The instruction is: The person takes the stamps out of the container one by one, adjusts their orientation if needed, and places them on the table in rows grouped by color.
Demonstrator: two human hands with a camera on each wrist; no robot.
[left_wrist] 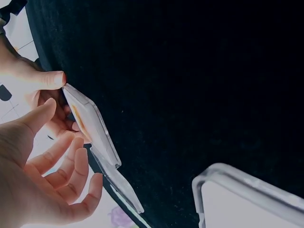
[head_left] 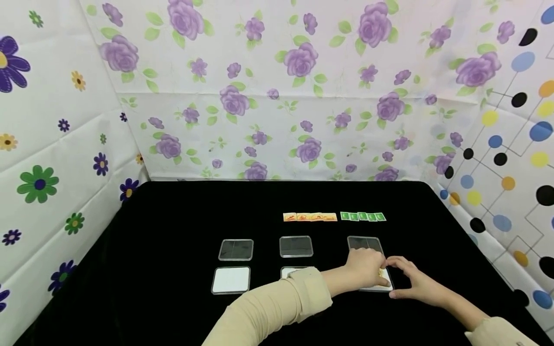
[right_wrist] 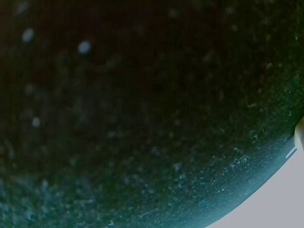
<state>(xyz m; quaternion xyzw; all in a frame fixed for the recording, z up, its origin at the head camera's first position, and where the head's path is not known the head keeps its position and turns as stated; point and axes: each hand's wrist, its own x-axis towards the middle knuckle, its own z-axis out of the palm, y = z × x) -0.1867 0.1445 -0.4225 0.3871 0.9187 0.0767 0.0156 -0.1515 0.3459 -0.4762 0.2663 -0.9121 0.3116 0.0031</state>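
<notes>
My left hand (head_left: 365, 266) reaches over the rightmost white-bottomed clear plastic case (head_left: 388, 276). In the left wrist view the left hand (left_wrist: 52, 175) has loosely curved fingers, thumb apart from them, with nothing visible between. A yellow-orange piece (left_wrist: 80, 118), its kind unclear, lies on the white of the case (left_wrist: 97, 130). My right hand (head_left: 417, 283) holds that case from its right side, thumb at the near corner and fingers at the far corner. Beyond it lies a clear lid-like tray (head_left: 365, 242), partly behind the left hand. The right wrist view shows mostly dark cloth.
Two more white-bottomed cases (head_left: 231, 280) lie to the left, one partly behind my left sleeve. Behind them are two clear trays (head_left: 235, 250). Farther back sit a row of orange cards (head_left: 309, 217) and a row of green cards (head_left: 362, 216) on black cloth (head_left: 182, 221).
</notes>
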